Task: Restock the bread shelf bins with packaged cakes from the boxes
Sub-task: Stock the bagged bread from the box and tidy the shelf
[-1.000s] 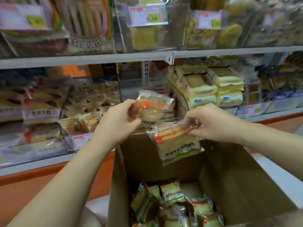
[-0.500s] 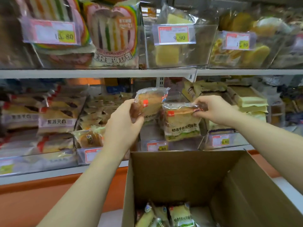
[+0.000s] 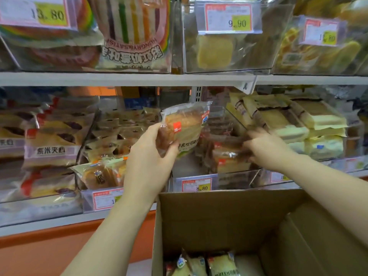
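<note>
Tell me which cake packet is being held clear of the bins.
The red-square-labelled packet gripped by the left hand; the rest lie in bins or the box.

The bin (image 3: 235,179) behind the 8.80 tag (image 3: 197,185) is open on top, with room to pass between its front wall and the upper shelf (image 3: 127,79). The bin's left half shows bare floor. Stacked cakes (image 3: 229,162) fill its right half, with the blurred right grip (image 3: 266,148) on them. The left grip (image 3: 147,156) and its cake (image 3: 185,126) block the bin's left half. The box (image 3: 219,212) rises just before the bin.
</note>
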`<state>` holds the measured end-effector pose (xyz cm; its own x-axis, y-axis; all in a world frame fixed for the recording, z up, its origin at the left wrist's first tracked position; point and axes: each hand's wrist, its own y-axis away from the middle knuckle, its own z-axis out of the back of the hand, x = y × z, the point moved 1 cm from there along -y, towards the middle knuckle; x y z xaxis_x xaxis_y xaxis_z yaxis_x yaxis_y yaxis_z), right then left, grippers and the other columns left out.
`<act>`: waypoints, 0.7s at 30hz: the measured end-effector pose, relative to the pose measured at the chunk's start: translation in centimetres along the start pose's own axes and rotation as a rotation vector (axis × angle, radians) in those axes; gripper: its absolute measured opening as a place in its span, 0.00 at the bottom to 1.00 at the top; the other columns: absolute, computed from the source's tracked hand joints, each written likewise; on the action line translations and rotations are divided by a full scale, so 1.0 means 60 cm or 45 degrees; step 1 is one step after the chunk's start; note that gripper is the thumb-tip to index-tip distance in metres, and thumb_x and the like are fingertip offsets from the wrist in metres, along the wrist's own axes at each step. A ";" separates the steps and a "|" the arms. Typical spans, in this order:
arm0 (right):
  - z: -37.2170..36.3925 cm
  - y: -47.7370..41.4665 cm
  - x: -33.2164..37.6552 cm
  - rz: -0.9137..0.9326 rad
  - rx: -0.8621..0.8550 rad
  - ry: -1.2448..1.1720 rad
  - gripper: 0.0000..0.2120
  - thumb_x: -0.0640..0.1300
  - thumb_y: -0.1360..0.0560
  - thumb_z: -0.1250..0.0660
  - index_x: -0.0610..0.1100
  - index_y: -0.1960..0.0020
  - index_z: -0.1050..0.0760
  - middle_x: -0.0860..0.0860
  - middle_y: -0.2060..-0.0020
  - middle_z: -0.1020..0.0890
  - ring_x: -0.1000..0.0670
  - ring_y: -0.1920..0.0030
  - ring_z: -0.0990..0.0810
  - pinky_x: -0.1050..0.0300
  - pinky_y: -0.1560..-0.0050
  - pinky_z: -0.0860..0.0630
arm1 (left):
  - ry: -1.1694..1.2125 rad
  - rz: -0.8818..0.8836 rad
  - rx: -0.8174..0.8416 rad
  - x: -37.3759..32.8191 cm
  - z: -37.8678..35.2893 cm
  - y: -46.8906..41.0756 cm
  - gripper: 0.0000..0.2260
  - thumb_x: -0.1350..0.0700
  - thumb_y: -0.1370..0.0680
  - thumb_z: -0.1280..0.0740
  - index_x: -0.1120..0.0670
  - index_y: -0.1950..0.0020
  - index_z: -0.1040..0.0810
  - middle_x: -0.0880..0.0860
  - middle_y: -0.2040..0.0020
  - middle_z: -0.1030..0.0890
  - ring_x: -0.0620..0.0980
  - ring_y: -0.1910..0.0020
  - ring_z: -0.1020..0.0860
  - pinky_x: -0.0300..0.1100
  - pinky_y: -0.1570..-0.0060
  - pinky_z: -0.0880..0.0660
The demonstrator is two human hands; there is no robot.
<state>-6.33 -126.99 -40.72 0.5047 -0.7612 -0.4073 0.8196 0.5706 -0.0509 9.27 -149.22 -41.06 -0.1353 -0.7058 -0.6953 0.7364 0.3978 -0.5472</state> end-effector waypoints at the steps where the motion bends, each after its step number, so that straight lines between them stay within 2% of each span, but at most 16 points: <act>1: -0.001 0.008 0.007 0.012 0.029 0.086 0.16 0.49 0.25 0.35 0.51 0.37 0.26 0.49 0.38 0.29 0.45 0.34 0.34 0.49 0.34 0.38 | -0.002 -0.002 0.004 0.001 0.000 0.001 0.15 0.55 0.24 0.31 0.51 0.39 0.25 0.43 0.51 0.22 0.40 0.53 0.25 0.19 0.57 0.34; 3: 0.005 0.016 0.023 0.015 -0.009 0.091 0.20 0.50 0.25 0.35 0.51 0.35 0.29 0.49 0.36 0.30 0.45 0.33 0.35 0.48 0.32 0.41 | 0.006 -0.004 0.007 0.001 0.000 0.002 0.14 0.56 0.24 0.31 0.52 0.39 0.25 0.44 0.52 0.22 0.41 0.55 0.26 0.19 0.58 0.35; 7: 0.024 0.017 0.073 0.064 -0.144 -0.087 0.27 0.46 0.26 0.34 0.47 0.30 0.37 0.48 0.35 0.31 0.45 0.35 0.34 0.51 0.37 0.35 | 0.047 0.015 0.018 0.002 0.001 0.005 0.15 0.56 0.24 0.31 0.50 0.38 0.25 0.42 0.50 0.22 0.41 0.52 0.25 0.18 0.58 0.34; 9: 0.025 0.021 0.098 0.045 -0.214 -0.228 0.25 0.41 0.27 0.34 0.46 0.32 0.36 0.48 0.39 0.30 0.45 0.41 0.29 0.52 0.46 0.30 | 0.068 0.015 0.023 0.003 0.002 0.007 0.15 0.57 0.24 0.31 0.50 0.38 0.25 0.42 0.49 0.22 0.41 0.51 0.25 0.18 0.57 0.34; 11: 0.018 0.028 0.110 0.063 -0.333 -0.364 0.19 0.41 0.26 0.34 0.46 0.37 0.31 0.48 0.43 0.28 0.45 0.48 0.25 0.53 0.56 0.26 | 0.087 0.016 0.020 0.004 0.003 0.007 0.16 0.57 0.24 0.31 0.50 0.37 0.25 0.42 0.49 0.22 0.40 0.50 0.25 0.18 0.56 0.34; 12: 0.010 0.027 0.111 0.106 -0.391 -0.390 0.17 0.42 0.27 0.33 0.46 0.39 0.29 0.48 0.45 0.26 0.44 0.49 0.24 0.52 0.57 0.25 | 0.093 0.012 0.016 0.004 0.003 0.006 0.16 0.57 0.24 0.31 0.51 0.37 0.25 0.42 0.49 0.22 0.40 0.50 0.25 0.18 0.56 0.34; 14: -0.005 0.013 0.113 0.268 -0.517 -0.334 0.15 0.43 0.28 0.33 0.46 0.41 0.23 0.46 0.44 0.23 0.42 0.45 0.24 0.47 0.49 0.25 | 0.099 0.001 0.007 0.005 0.003 0.002 0.16 0.57 0.24 0.31 0.50 0.37 0.25 0.41 0.49 0.23 0.37 0.51 0.25 0.18 0.55 0.34; 16: -0.013 -0.009 0.120 0.426 -0.504 -0.208 0.15 0.49 0.26 0.39 0.49 0.44 0.20 0.46 0.42 0.22 0.41 0.39 0.26 0.41 0.39 0.30 | 0.099 -0.001 0.004 0.006 0.000 0.000 0.16 0.56 0.24 0.31 0.50 0.37 0.25 0.40 0.49 0.23 0.36 0.51 0.25 0.19 0.54 0.34; 18: -0.015 -0.031 0.131 0.490 -0.297 -0.162 0.23 0.55 0.23 0.50 0.51 0.46 0.18 0.48 0.39 0.22 0.42 0.34 0.30 0.39 0.33 0.36 | 0.098 0.002 0.000 0.007 -0.001 -0.001 0.16 0.56 0.24 0.31 0.50 0.37 0.25 0.41 0.48 0.22 0.37 0.49 0.25 0.19 0.54 0.33; 19: -0.015 -0.037 0.136 0.482 -0.197 -0.140 0.26 0.57 0.22 0.54 0.51 0.46 0.18 0.50 0.37 0.24 0.44 0.32 0.32 0.41 0.31 0.39 | 0.100 0.004 -0.001 0.008 0.000 0.000 0.16 0.55 0.24 0.31 0.49 0.37 0.25 0.41 0.48 0.22 0.37 0.49 0.25 0.19 0.54 0.33; 21: -0.023 -0.044 0.135 0.443 -0.088 -0.096 0.28 0.59 0.20 0.56 0.50 0.44 0.18 0.52 0.36 0.25 0.48 0.33 0.34 0.46 0.30 0.42 | 0.112 0.009 -0.006 0.008 0.003 0.000 0.16 0.55 0.24 0.31 0.49 0.37 0.26 0.40 0.48 0.23 0.37 0.49 0.26 0.19 0.55 0.33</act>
<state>-4.77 -134.27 -45.13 0.7710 -0.5367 -0.3428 0.5762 0.8171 0.0166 9.33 -149.66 -41.36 -0.1881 -0.6487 -0.7374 0.7347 0.4053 -0.5440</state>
